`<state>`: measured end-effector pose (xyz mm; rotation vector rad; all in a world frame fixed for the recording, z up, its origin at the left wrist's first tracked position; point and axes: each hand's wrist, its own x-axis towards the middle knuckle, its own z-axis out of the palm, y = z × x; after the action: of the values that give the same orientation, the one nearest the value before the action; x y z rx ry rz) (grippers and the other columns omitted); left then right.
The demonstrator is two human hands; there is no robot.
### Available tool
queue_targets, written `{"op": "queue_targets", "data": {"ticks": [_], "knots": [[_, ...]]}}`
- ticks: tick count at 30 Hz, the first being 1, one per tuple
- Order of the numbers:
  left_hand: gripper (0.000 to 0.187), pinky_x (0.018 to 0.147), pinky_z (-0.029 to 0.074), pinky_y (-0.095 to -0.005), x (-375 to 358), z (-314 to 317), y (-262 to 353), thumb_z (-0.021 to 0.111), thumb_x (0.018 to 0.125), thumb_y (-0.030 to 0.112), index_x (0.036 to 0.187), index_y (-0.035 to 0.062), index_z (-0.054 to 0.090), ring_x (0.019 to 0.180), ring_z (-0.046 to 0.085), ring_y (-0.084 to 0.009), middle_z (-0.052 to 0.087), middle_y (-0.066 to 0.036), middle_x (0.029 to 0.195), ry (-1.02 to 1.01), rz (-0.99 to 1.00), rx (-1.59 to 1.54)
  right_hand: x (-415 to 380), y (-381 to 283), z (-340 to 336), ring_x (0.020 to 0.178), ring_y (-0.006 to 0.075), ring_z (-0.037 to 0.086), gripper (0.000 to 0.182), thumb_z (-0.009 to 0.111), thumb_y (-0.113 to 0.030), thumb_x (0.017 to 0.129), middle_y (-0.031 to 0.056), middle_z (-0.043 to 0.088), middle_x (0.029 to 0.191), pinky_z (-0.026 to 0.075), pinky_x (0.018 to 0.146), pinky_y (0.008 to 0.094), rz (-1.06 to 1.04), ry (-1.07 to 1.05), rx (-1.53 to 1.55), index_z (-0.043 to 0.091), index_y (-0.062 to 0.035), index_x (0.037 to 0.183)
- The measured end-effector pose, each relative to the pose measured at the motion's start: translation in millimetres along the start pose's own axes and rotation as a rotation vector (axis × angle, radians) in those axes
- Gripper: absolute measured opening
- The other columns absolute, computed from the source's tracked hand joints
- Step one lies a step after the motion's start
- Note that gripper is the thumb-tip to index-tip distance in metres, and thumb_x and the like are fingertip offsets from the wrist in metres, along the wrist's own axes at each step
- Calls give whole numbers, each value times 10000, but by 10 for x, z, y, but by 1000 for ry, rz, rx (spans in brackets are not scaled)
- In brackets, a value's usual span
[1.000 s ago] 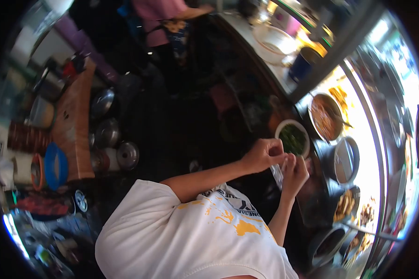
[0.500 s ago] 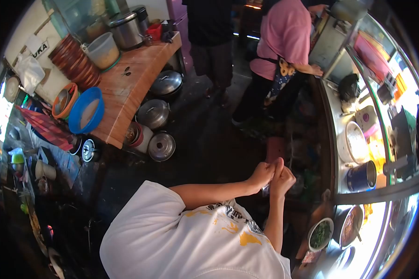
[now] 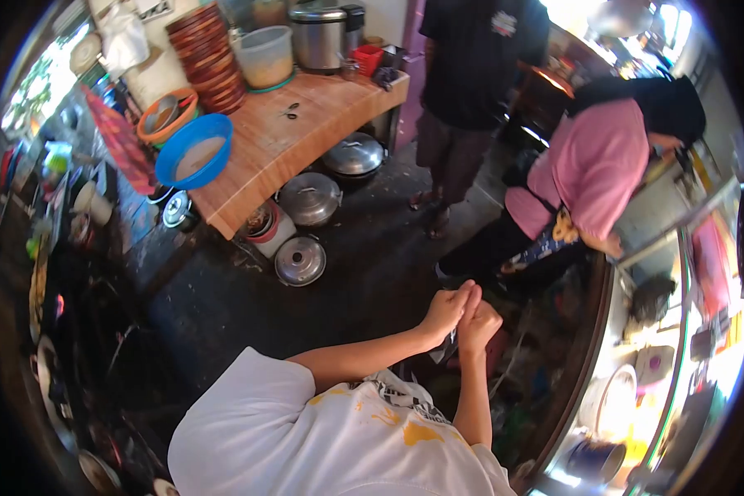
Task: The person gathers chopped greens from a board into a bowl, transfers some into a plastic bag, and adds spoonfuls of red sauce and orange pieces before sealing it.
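1. The small, clear, crinkled piece of thin plastic (image 3: 445, 348) hangs between the two forearms, just below the joined hands and in front of the white T-shirt with orange and black print (image 3: 372, 438). It looks limp and see-through, with pale glints along its folds; its upper end goes out of sight at the hands, and any contents are too unclear to tell.
2. The left hand (image 3: 445, 317) closes on the plastic, its fingers curled in and pressed together; the exact pinch is hidden.
3. The right hand (image 3: 479, 321) touches the left, its fingers likewise folded tightly over the plastic's hidden upper end. I cannot tell which fingertips bear on it.
4. Both hands are over the dark floor (image 3: 223, 310), well apart from the wooden table with a light brown top (image 3: 293, 124).
5. On that table sit a round blue plastic basin (image 3: 221, 132) and a translucent plastic tub (image 3: 266, 59). Near its lower edge, a round silver metal lid (image 3: 300, 261) lies low down.
6. Beyond the hands, a person in a pink top (image 3: 591, 169) leans beside the counter, and a person in dark clothes (image 3: 471, 74) stands near the table.
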<state>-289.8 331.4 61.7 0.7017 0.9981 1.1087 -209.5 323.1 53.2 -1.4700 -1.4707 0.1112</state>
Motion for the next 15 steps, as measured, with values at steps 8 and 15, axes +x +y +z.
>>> {"op": "queue_targets", "data": {"ticks": [8,15], "knots": [[596,454,269,-267,804,-567,508,538,977,466,506,115,435,506,344,-26,401,71,510,328,255,118,1126,62,667,561,172,618,412,527,-261,1002,100,598,587,459,538,341,149,-635,259,653,15,723],[552,459,273,-308,1519,-1518,1193,622,955,339,552,9,438,537,304,-49,335,4,507,429,577,443,1821,-245,1695,688,96,610,204,753,-118,820,52,690,770,492,638,262,-37,-1177,523,698,13,966]]}}
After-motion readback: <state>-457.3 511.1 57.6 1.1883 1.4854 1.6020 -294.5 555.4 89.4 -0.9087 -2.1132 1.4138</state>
